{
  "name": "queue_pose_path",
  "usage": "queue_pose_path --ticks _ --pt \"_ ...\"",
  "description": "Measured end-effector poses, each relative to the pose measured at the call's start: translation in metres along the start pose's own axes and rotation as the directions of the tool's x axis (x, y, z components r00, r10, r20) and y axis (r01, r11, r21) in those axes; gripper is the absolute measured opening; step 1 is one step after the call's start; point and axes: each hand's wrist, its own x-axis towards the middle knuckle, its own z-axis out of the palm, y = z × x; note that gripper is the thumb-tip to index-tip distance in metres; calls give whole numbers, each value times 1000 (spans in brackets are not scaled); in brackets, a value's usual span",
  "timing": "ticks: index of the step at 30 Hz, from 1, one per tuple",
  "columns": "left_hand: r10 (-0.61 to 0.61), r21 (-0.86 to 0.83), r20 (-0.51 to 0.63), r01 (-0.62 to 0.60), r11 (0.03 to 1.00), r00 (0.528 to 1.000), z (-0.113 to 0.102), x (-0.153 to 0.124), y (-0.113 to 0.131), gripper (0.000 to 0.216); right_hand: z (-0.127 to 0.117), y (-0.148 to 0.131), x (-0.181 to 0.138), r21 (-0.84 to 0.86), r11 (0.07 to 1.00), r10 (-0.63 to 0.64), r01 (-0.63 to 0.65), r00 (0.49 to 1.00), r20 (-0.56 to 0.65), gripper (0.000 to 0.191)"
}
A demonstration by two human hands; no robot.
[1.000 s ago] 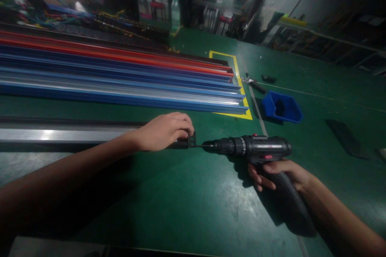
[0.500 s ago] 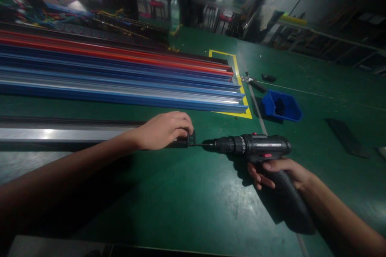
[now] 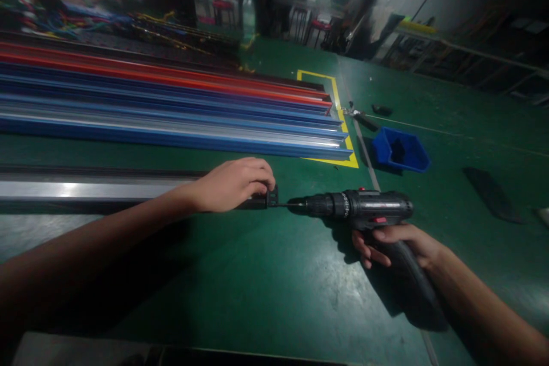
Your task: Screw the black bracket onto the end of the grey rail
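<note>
Pinching the black end piece point(image 3: 273, 197) between closed left fingers point(image 3: 262, 170) at the silver rail's point(image 3: 86, 190) right end, I wrap my right fingers point(image 3: 381, 258) around the drill point(image 3: 381, 205), its bit point(image 3: 286, 205) reaching the piece; it looks placed, but whether it's fastened I cannot tell.

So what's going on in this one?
A person's right hand holds a black power drill, its thin bit pointing at a black end piece on a silver-and-black rail. The left hand is curled over that rail's end, fingertips at the end piece. Red and blue channels lie beyond.
</note>
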Motion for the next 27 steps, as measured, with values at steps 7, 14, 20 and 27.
queue_pose_path --ticks 7,14,20,27 --pt "0 -7 2 0 1000 1000 0 0 -1 19 -1 0 1 -5 1000 20 -20 1000 -21 30" --pt "-10 -11 9 10 1000 1000 0 0 -1 20 -1 0 1 -13 1000 14 -15 1000 -8 30" --pt "4 -13 1 -4 1000 1000 0 0 -1 21 1 -2 2 -22 1000 13 -13 1000 -5 30" --pt "-6 -21 9 6 1000 1000 0 0 0 20 -1 1 1 -21 1000 1 -1 1000 -4 30"
